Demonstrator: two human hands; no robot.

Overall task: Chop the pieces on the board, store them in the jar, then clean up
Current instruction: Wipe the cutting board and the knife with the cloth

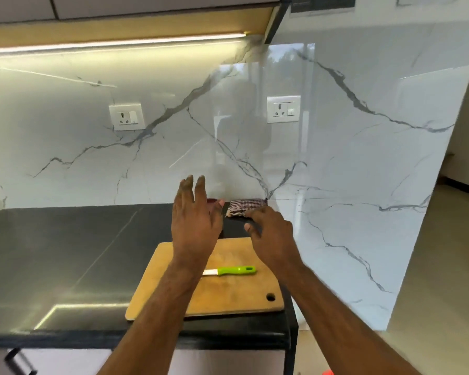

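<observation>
One wooden cutting board [228, 293] lies low in the centre of the frame on the dark counter [65, 253], with one green-handled knife [229, 271] lying flat on it. Above it, the left hand [195, 223] is raised with fingers spread, holding nothing. The right hand [271, 231] reaches to one striped cloth [245, 207] at the wall; its grip is unclear. Two sockets [126, 117] sit higher up.

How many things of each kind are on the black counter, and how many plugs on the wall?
Cutting board: 1
Knife with green handle: 1
Striped cloth: 1
Wall sockets: 2
Total: 5
A dark red thing peeks out behind the left hand; I cannot tell what it is.
</observation>
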